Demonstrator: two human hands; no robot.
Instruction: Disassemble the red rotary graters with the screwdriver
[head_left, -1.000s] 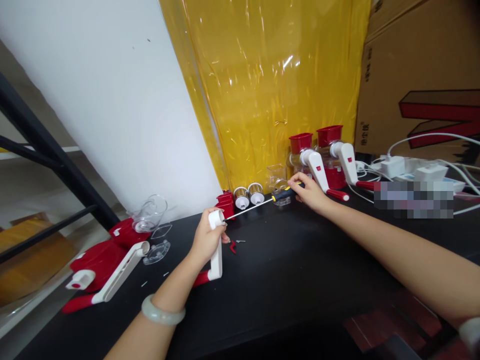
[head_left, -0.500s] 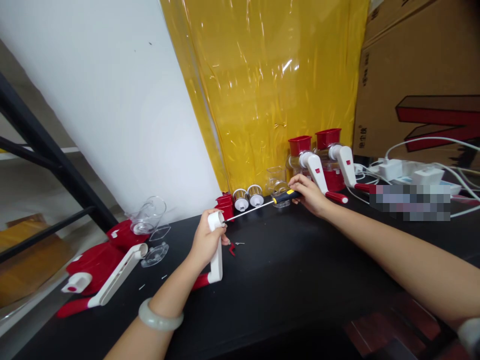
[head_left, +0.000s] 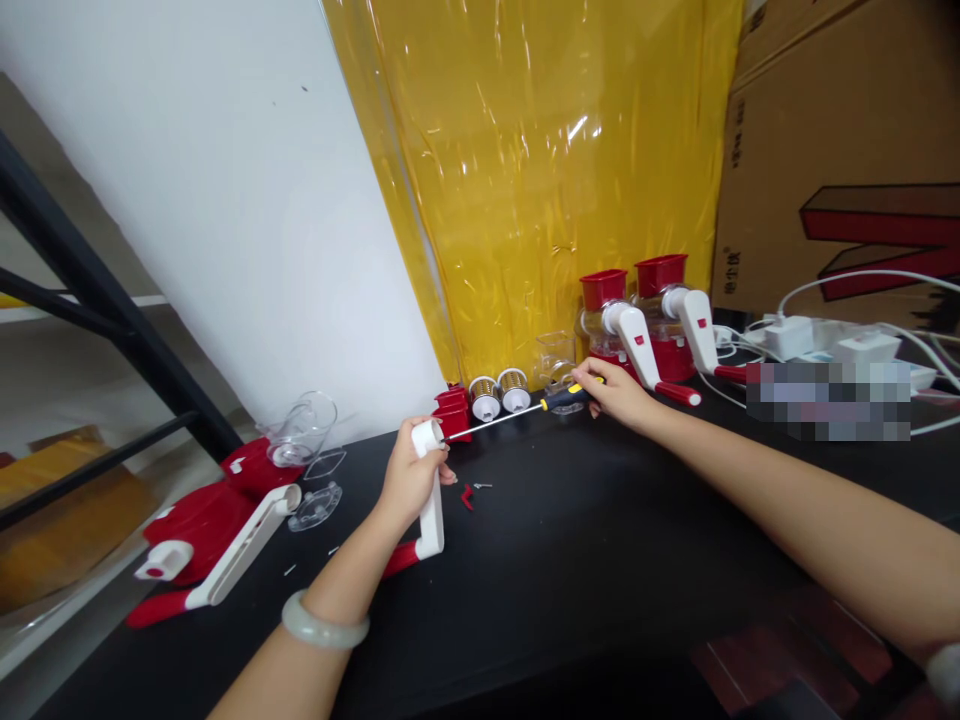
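Note:
My left hand (head_left: pixel 409 478) is wrapped round a white crank handle (head_left: pixel 431 520) with a red grip, its round end uppermost and the grip toward the table. In my right hand (head_left: pixel 611 392) is a screwdriver (head_left: pixel 566 394) with a dark blue and yellow handle. Its long shaft points left, and the tip meets the crank handle near the round end; the exact contact is hidden by my fingers. Just right of my left hand a small red part (head_left: pixel 467 497) and a small screw (head_left: pixel 483 486) lie on the table.
Two grater drums (head_left: pixel 485 398) stand at the back beside red parts (head_left: pixel 451 412). Two assembled red and white crank machines (head_left: pixel 636 345) stand back right, near white cables and plugs (head_left: pixel 789 338). At left lie red bases (head_left: pixel 202 525), another crank handle (head_left: pixel 244 550) and clear plastic parts (head_left: pixel 315 505).
The screwdriver handle has turned slightly in my right hand, showing more yellow. Both hands keep about the same position, and the view has shifted a little.

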